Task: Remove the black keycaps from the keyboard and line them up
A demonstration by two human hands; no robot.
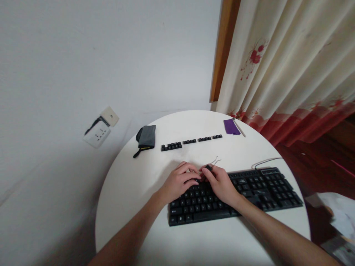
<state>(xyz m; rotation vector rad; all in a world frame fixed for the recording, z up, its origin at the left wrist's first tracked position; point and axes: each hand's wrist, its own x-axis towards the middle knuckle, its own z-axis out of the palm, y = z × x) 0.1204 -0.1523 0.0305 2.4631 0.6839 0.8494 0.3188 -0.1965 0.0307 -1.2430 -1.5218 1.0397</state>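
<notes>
A black keyboard lies on the round white table. My left hand rests over its upper left keys, fingers bent and a little apart, fingertips close to my right hand. My right hand is closed on a keycap puller; its black handle shows between thumb and fingers, and two thin hooked wires point away from me. Whatever lies under the fingertips is hidden. Beyond the hands, loose black keycaps are lined up in several short groups across the table.
A grey pouch with a strap lies at the back left. At the back right are a purple cloth and a thin stick. The keyboard cable runs off the right edge. A wall socket and a curtain flank the table.
</notes>
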